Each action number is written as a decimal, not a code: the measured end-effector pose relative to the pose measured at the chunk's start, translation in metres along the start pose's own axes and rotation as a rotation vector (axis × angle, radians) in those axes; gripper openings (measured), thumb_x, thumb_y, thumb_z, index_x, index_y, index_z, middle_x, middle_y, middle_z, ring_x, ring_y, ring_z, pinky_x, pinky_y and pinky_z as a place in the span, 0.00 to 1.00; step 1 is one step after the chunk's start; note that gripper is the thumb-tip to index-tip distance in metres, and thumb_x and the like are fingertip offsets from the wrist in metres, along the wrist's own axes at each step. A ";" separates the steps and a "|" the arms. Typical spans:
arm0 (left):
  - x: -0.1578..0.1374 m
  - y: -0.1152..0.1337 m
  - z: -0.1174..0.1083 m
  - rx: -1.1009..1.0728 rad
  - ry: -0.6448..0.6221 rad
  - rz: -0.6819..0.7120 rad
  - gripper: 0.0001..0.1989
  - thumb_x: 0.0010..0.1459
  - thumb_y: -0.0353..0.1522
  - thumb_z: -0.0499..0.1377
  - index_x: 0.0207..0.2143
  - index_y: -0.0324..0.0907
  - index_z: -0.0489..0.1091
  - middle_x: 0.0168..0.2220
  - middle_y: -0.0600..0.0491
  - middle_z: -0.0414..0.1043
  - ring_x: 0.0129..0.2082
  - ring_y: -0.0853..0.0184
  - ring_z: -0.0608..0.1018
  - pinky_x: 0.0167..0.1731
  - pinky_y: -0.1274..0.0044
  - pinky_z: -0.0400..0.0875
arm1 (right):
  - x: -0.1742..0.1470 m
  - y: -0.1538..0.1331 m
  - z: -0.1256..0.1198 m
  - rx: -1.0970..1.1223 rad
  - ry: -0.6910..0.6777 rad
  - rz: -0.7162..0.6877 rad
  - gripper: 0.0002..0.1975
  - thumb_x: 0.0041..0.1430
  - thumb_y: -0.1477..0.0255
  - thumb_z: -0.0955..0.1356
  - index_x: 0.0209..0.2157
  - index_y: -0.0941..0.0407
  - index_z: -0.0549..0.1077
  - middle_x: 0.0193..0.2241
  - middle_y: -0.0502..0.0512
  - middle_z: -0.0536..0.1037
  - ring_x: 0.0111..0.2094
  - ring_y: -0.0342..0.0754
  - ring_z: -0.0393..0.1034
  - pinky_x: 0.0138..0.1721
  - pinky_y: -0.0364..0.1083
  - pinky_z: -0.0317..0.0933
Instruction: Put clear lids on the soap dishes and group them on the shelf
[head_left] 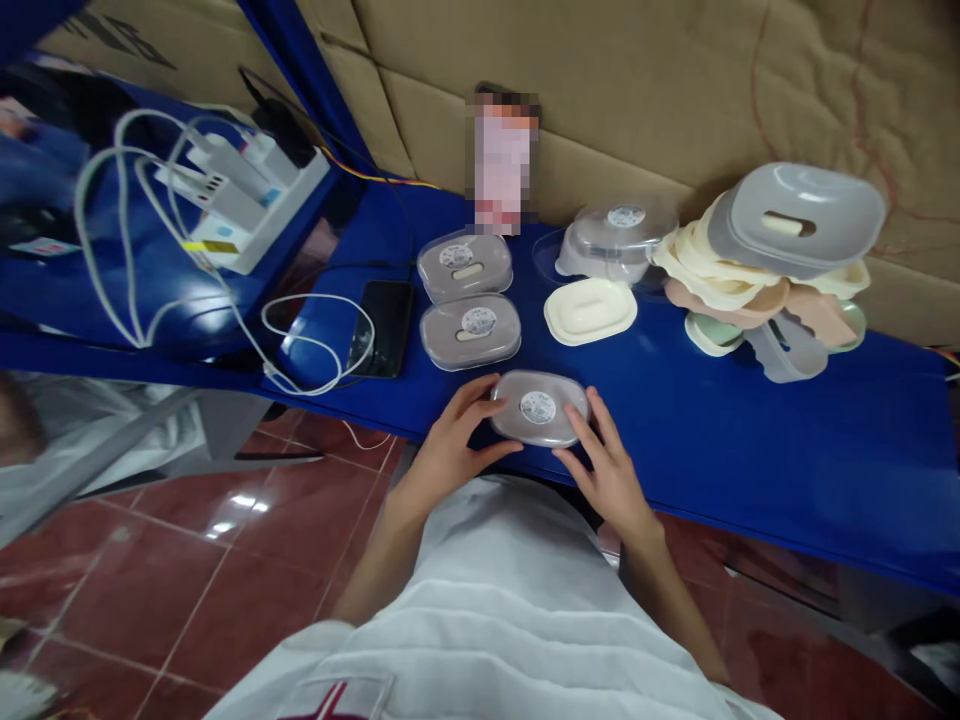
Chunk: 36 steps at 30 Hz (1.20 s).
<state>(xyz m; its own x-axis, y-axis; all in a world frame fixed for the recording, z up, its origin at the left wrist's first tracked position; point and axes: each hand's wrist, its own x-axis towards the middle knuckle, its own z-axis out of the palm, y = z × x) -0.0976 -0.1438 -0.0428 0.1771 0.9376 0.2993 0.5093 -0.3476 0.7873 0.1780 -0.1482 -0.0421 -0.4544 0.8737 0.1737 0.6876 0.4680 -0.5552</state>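
Note:
A grey lidded plastic soap box (538, 407) with a round label on its clear top lies near the front edge of the blue table. My left hand (466, 432) grips its left end, thumb at the near side and fingers at the far side and top. At the right end, my right hand (606, 462) holds the same box, a finger resting on the lid. Just beyond are two similar grey boxes, one nearer (469, 345) and one farther (480, 272). A cream plastic tray (590, 312) sits to their right, in front of stacked clear lids (622, 235).
At the right rises a loose pile of cream, peach, green and grey plastic parts (750, 270). A black phone (384, 330) and a white cable lie on the left, beside a power strip (255, 220) with chargers. Cardboard (637, 90) lines the back; a blurred-out upright object leans there.

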 end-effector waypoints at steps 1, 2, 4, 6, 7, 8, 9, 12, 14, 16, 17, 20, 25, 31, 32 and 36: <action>-0.004 0.001 -0.003 0.031 0.019 0.002 0.26 0.61 0.38 0.72 0.59 0.49 0.70 0.66 0.43 0.69 0.66 0.54 0.74 0.63 0.57 0.74 | 0.003 0.002 -0.003 -0.011 -0.045 -0.025 0.40 0.74 0.65 0.68 0.78 0.42 0.45 0.79 0.56 0.44 0.77 0.59 0.48 0.71 0.59 0.62; -0.009 0.001 -0.007 0.061 0.038 -0.003 0.26 0.61 0.38 0.72 0.59 0.49 0.69 0.66 0.43 0.69 0.66 0.54 0.74 0.63 0.58 0.74 | 0.008 0.005 -0.006 -0.029 -0.080 -0.052 0.41 0.74 0.65 0.67 0.79 0.44 0.42 0.79 0.58 0.46 0.77 0.58 0.48 0.72 0.60 0.61; -0.019 -0.001 -0.016 0.116 0.095 -0.019 0.26 0.61 0.37 0.72 0.59 0.48 0.69 0.66 0.43 0.69 0.65 0.53 0.75 0.63 0.58 0.75 | 0.022 0.015 -0.015 -0.100 -0.091 -0.090 0.41 0.76 0.66 0.65 0.79 0.47 0.38 0.78 0.61 0.50 0.77 0.58 0.48 0.73 0.62 0.56; -0.027 -0.004 -0.025 0.177 0.172 -0.050 0.26 0.61 0.36 0.72 0.58 0.47 0.70 0.66 0.44 0.70 0.64 0.53 0.76 0.62 0.58 0.75 | 0.041 0.026 -0.025 -0.214 -0.039 -0.085 0.40 0.77 0.68 0.64 0.79 0.49 0.38 0.77 0.63 0.52 0.78 0.59 0.46 0.74 0.67 0.50; -0.029 -0.006 -0.028 0.205 0.209 -0.067 0.26 0.61 0.36 0.73 0.58 0.47 0.70 0.65 0.44 0.71 0.64 0.53 0.76 0.62 0.58 0.75 | 0.051 0.031 -0.029 -0.277 -0.014 -0.075 0.39 0.77 0.68 0.63 0.79 0.49 0.39 0.77 0.64 0.52 0.78 0.61 0.44 0.74 0.69 0.47; -0.030 -0.009 -0.030 0.229 0.244 -0.082 0.26 0.60 0.36 0.73 0.58 0.47 0.70 0.65 0.44 0.71 0.64 0.52 0.77 0.62 0.58 0.75 | 0.061 0.036 -0.032 -0.336 -0.002 -0.071 0.38 0.77 0.68 0.63 0.79 0.50 0.40 0.77 0.65 0.53 0.78 0.63 0.43 0.74 0.71 0.44; -0.030 -0.011 -0.031 0.248 0.275 -0.093 0.26 0.60 0.36 0.73 0.58 0.47 0.70 0.65 0.44 0.71 0.64 0.52 0.77 0.61 0.58 0.75 | 0.069 0.040 -0.034 -0.386 0.002 -0.071 0.37 0.77 0.67 0.63 0.79 0.51 0.42 0.76 0.66 0.54 0.78 0.64 0.44 0.74 0.72 0.42; -0.026 -0.015 -0.028 0.291 0.347 -0.112 0.29 0.60 0.35 0.73 0.61 0.46 0.68 0.66 0.42 0.69 0.65 0.51 0.75 0.62 0.56 0.74 | 0.083 0.046 -0.035 -0.481 0.020 -0.076 0.33 0.76 0.66 0.65 0.76 0.53 0.52 0.69 0.68 0.68 0.72 0.65 0.59 0.73 0.72 0.41; -0.024 -0.014 -0.022 0.353 0.417 -0.081 0.31 0.59 0.32 0.73 0.62 0.46 0.68 0.69 0.40 0.64 0.68 0.48 0.71 0.63 0.55 0.72 | 0.081 0.044 -0.033 -0.492 0.048 -0.095 0.26 0.75 0.69 0.66 0.71 0.52 0.64 0.59 0.64 0.78 0.63 0.60 0.70 0.72 0.69 0.44; -0.023 -0.007 -0.013 0.428 0.508 0.043 0.30 0.56 0.27 0.73 0.60 0.46 0.71 0.69 0.41 0.64 0.68 0.48 0.71 0.62 0.57 0.73 | 0.072 0.039 -0.033 -0.451 0.083 -0.134 0.19 0.74 0.72 0.67 0.63 0.50 0.73 0.50 0.58 0.82 0.54 0.55 0.75 0.69 0.65 0.49; -0.021 -0.001 -0.007 0.434 0.520 0.132 0.28 0.55 0.25 0.72 0.58 0.47 0.72 0.66 0.42 0.66 0.66 0.50 0.73 0.59 0.59 0.75 | 0.065 0.036 -0.033 -0.413 0.101 -0.157 0.16 0.73 0.73 0.68 0.60 0.50 0.75 0.48 0.57 0.83 0.52 0.53 0.75 0.68 0.62 0.53; -0.008 0.022 0.016 0.289 0.284 0.352 0.25 0.59 0.21 0.65 0.57 0.46 0.72 0.55 0.46 0.77 0.55 0.59 0.80 0.53 0.67 0.79 | 0.041 0.030 -0.036 -0.305 0.178 -0.174 0.14 0.72 0.74 0.70 0.57 0.52 0.76 0.46 0.57 0.83 0.48 0.51 0.76 0.60 0.56 0.62; 0.032 0.046 0.059 0.329 -0.136 0.350 0.23 0.70 0.29 0.60 0.65 0.42 0.68 0.67 0.39 0.69 0.67 0.50 0.72 0.63 0.58 0.72 | -0.002 0.033 -0.039 -0.278 0.240 -0.033 0.14 0.72 0.74 0.68 0.57 0.53 0.78 0.45 0.59 0.81 0.48 0.54 0.77 0.50 0.54 0.68; 0.044 0.035 0.073 0.410 -0.308 0.382 0.15 0.71 0.35 0.61 0.57 0.43 0.75 0.65 0.40 0.72 0.68 0.48 0.71 0.66 0.51 0.69 | 0.006 0.055 -0.092 -0.299 0.261 -0.115 0.22 0.74 0.73 0.66 0.66 0.48 0.71 0.60 0.60 0.78 0.62 0.56 0.73 0.63 0.58 0.65; 0.041 0.033 0.071 0.411 -0.304 0.371 0.13 0.71 0.35 0.61 0.55 0.44 0.76 0.63 0.41 0.74 0.67 0.48 0.72 0.65 0.52 0.70 | 0.019 0.062 -0.108 -0.373 0.337 -0.089 0.23 0.74 0.71 0.66 0.68 0.47 0.70 0.63 0.60 0.77 0.64 0.58 0.70 0.65 0.60 0.62; 0.028 0.030 0.061 0.376 -0.238 0.350 0.11 0.70 0.31 0.61 0.53 0.46 0.77 0.58 0.45 0.78 0.65 0.51 0.75 0.62 0.55 0.75 | 0.087 0.101 -0.167 -0.593 0.400 -0.003 0.26 0.77 0.60 0.63 0.70 0.53 0.66 0.68 0.63 0.71 0.71 0.62 0.62 0.70 0.65 0.51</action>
<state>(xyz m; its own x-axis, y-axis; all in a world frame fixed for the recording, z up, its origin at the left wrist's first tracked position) -0.0257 -0.1274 -0.0435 0.5522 0.7594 0.3439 0.6433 -0.6506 0.4036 0.3031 -0.0027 0.0528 -0.2921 0.8010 0.5226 0.9306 0.3641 -0.0379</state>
